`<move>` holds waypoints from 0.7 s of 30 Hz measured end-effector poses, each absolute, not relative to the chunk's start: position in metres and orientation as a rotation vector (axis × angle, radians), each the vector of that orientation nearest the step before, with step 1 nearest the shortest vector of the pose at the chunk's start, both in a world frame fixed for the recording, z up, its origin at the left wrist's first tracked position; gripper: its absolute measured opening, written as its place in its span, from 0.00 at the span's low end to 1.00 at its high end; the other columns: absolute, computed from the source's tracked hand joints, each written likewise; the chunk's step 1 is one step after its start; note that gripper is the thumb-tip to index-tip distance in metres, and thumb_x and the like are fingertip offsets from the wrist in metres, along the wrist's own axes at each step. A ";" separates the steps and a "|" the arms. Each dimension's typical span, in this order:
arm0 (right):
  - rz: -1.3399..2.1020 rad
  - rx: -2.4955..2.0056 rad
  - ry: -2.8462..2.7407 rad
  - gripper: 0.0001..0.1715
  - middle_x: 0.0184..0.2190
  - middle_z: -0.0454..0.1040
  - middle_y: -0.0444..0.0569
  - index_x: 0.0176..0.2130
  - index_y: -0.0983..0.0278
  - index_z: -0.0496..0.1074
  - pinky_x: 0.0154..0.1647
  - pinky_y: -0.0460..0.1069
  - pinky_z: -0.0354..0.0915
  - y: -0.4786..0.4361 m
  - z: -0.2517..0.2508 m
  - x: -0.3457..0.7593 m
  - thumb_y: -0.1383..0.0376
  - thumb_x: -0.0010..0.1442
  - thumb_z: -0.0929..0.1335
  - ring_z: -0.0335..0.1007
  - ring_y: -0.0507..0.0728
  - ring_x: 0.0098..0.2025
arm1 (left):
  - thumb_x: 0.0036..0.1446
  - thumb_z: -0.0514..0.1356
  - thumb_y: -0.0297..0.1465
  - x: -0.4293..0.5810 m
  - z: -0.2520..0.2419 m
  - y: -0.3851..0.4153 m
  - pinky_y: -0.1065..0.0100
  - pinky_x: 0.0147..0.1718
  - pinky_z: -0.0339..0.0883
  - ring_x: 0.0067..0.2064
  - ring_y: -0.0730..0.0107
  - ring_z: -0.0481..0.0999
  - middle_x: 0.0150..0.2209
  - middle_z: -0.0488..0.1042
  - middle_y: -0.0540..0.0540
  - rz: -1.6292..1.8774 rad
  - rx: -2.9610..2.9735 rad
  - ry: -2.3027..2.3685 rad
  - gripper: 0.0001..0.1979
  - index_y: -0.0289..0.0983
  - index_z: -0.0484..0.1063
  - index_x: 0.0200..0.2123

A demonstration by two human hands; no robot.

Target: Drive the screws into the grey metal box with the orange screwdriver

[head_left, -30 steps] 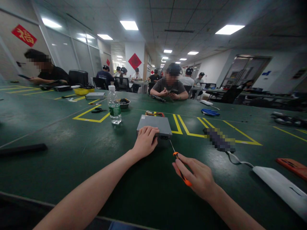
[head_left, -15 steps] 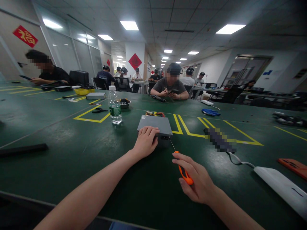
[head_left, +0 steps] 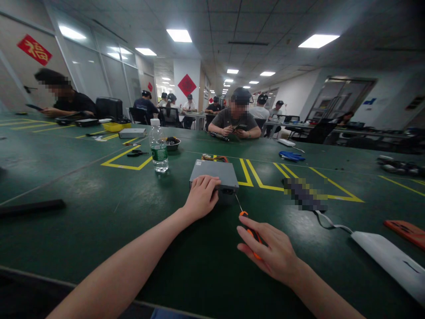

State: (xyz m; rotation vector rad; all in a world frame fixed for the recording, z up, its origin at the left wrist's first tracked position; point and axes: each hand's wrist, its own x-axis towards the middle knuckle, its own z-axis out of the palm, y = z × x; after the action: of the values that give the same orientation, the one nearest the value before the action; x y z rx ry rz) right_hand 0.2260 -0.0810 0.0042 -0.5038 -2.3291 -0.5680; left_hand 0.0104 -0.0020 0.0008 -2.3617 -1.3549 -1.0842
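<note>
A grey metal computer power supply unit (head_left: 221, 172) sits on the green table, its bundle of coloured wires at the far side. My left hand (head_left: 200, 198) is on its near left part, fingers over the top and thumb at the front face, gripping it. In my right hand (head_left: 275, 249) is a screwdriver (head_left: 243, 214) with an orange and black handle, partly hidden by the fingers. Its thin shaft points up and forward to the unit's near right lower corner. Exactly where the tip touches is too small to tell.
A water bottle (head_left: 159, 153) stands left of the unit, with a metal bowl (head_left: 173, 143) behind. Rightward lie a white power strip (head_left: 385, 257), an orange phone (head_left: 407, 232) and blue gloves (head_left: 292, 156). A black bar (head_left: 33, 208) lies left. A person (head_left: 237, 117) sits opposite.
My right hand's fingers have shifted around the screwdriver handle, covering more of its lower end. The left hand and the power supply unit have stayed in place.
</note>
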 end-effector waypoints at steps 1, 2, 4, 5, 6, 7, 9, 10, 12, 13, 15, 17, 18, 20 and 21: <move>-0.555 -0.503 -2.334 0.13 0.44 0.70 0.62 0.44 0.67 0.66 0.34 0.49 0.69 -0.081 0.004 0.226 0.65 0.59 0.63 0.71 0.56 0.39 | 0.54 0.54 0.27 0.011 0.001 -0.002 0.58 0.48 0.58 0.50 0.61 0.62 0.48 0.68 0.46 -1.086 -2.360 -1.358 0.14 0.40 0.64 0.45; -0.532 -0.497 -2.339 0.15 0.45 0.69 0.63 0.45 0.68 0.66 0.35 0.50 0.69 -0.082 0.004 0.227 0.64 0.59 0.62 0.71 0.58 0.41 | 0.54 0.54 0.26 0.011 0.000 -0.002 0.58 0.48 0.57 0.50 0.61 0.62 0.48 0.68 0.46 -1.087 -2.360 -1.359 0.14 0.40 0.65 0.45; -0.483 -0.472 -2.351 0.17 0.48 0.66 0.66 0.46 0.71 0.64 0.38 0.52 0.69 -0.082 0.004 0.228 0.64 0.59 0.60 0.68 0.61 0.46 | 0.54 0.53 0.26 0.011 0.001 -0.003 0.58 0.48 0.57 0.50 0.61 0.62 0.48 0.68 0.46 -1.085 -2.366 -1.357 0.14 0.39 0.65 0.45; -0.470 -0.465 -2.360 0.18 0.49 0.65 0.68 0.47 0.72 0.63 0.39 0.53 0.69 -0.082 0.003 0.229 0.65 0.59 0.59 0.67 0.62 0.48 | 0.54 0.53 0.26 0.010 0.001 -0.003 0.58 0.48 0.57 0.51 0.61 0.62 0.48 0.68 0.46 -1.083 -2.370 -1.354 0.14 0.39 0.65 0.45; -0.469 -0.464 -2.374 0.19 0.50 0.64 0.68 0.49 0.72 0.62 0.40 0.53 0.69 -0.081 0.003 0.229 0.66 0.58 0.59 0.66 0.63 0.50 | 0.54 0.53 0.26 0.010 0.001 -0.003 0.58 0.48 0.57 0.51 0.61 0.62 0.48 0.68 0.46 -1.079 -2.376 -1.353 0.14 0.39 0.65 0.45; -0.482 -0.463 -2.388 0.20 0.50 0.63 0.68 0.50 0.72 0.62 0.40 0.54 0.69 -0.081 0.003 0.229 0.67 0.58 0.60 0.66 0.63 0.50 | 0.54 0.53 0.27 0.010 0.002 -0.003 0.58 0.48 0.57 0.51 0.61 0.62 0.48 0.68 0.46 -1.076 -2.378 -1.352 0.14 0.39 0.64 0.45; -0.536 -0.452 -2.405 0.19 0.50 0.64 0.68 0.50 0.71 0.63 0.38 0.54 0.68 -0.081 0.002 0.229 0.66 0.58 0.61 0.67 0.62 0.47 | 0.54 0.53 0.27 0.010 0.002 -0.003 0.59 0.48 0.57 0.51 0.61 0.62 0.48 0.68 0.46 -1.074 -2.377 -1.358 0.13 0.40 0.64 0.45; -0.567 -0.443 -2.404 0.18 0.49 0.65 0.68 0.49 0.70 0.63 0.37 0.53 0.68 -0.081 0.002 0.229 0.66 0.58 0.62 0.68 0.61 0.45 | 0.54 0.53 0.27 0.010 0.001 -0.003 0.59 0.48 0.57 0.50 0.61 0.62 0.48 0.68 0.46 -1.075 -2.374 -1.362 0.13 0.40 0.65 0.45; -0.597 -0.421 -2.388 0.16 0.46 0.68 0.66 0.46 0.69 0.64 0.34 0.52 0.68 -0.081 0.001 0.228 0.65 0.58 0.63 0.70 0.60 0.42 | 0.54 0.53 0.27 0.010 0.001 -0.002 0.59 0.48 0.57 0.51 0.61 0.62 0.48 0.68 0.46 -1.078 -2.372 -1.367 0.13 0.40 0.65 0.45; -0.585 -0.415 -2.370 0.16 0.45 0.69 0.66 0.46 0.70 0.64 0.34 0.52 0.68 -0.080 0.001 0.227 0.66 0.58 0.63 0.70 0.59 0.41 | 0.54 0.53 0.27 0.010 0.001 -0.002 0.59 0.48 0.57 0.51 0.61 0.62 0.48 0.68 0.46 -1.078 -2.373 -1.368 0.13 0.40 0.64 0.45; -0.514 -0.422 -2.328 0.16 0.46 0.69 0.66 0.47 0.70 0.61 0.35 0.52 0.69 -0.079 -0.001 0.227 0.67 0.59 0.62 0.71 0.58 0.40 | 0.54 0.53 0.27 0.010 0.001 -0.002 0.59 0.48 0.57 0.51 0.61 0.62 0.49 0.68 0.46 -1.080 -2.377 -1.364 0.13 0.39 0.64 0.45; -0.452 -0.438 -2.286 0.17 0.47 0.68 0.67 0.49 0.70 0.58 0.36 0.52 0.70 -0.077 -0.002 0.226 0.68 0.59 0.61 0.71 0.57 0.41 | 0.55 0.53 0.27 0.011 0.001 -0.002 0.59 0.48 0.56 0.51 0.62 0.61 0.49 0.67 0.46 -1.079 -2.381 -1.362 0.13 0.39 0.64 0.45; -0.442 -0.448 -2.277 0.17 0.48 0.67 0.66 0.49 0.69 0.57 0.36 0.52 0.70 -0.076 -0.002 0.226 0.68 0.59 0.61 0.71 0.57 0.41 | 0.55 0.53 0.27 0.011 0.001 -0.002 0.59 0.48 0.56 0.51 0.62 0.61 0.49 0.67 0.46 -1.078 -2.381 -1.362 0.13 0.39 0.64 0.45; -0.463 -0.458 -2.282 0.16 0.46 0.69 0.65 0.48 0.68 0.58 0.36 0.52 0.70 -0.074 -0.002 0.226 0.67 0.59 0.61 0.71 0.58 0.42 | 0.55 0.53 0.27 0.010 0.001 -0.003 0.59 0.48 0.56 0.51 0.61 0.61 0.49 0.67 0.46 -1.074 -2.381 -1.367 0.13 0.40 0.64 0.45; -0.482 -0.462 -2.285 0.15 0.45 0.70 0.64 0.47 0.68 0.59 0.36 0.52 0.70 -0.074 -0.001 0.226 0.67 0.59 0.61 0.71 0.58 0.42 | 0.55 0.53 0.27 0.010 0.001 -0.003 0.59 0.48 0.56 0.51 0.61 0.61 0.49 0.67 0.46 -1.070 -2.380 -1.370 0.13 0.40 0.64 0.45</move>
State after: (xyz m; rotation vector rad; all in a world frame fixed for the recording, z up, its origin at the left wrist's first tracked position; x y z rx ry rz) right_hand 0.2258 -0.0739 -0.0013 -0.4625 -2.2850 -0.4819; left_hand 0.0102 -0.0029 0.0014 -2.3801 -1.3698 -1.0703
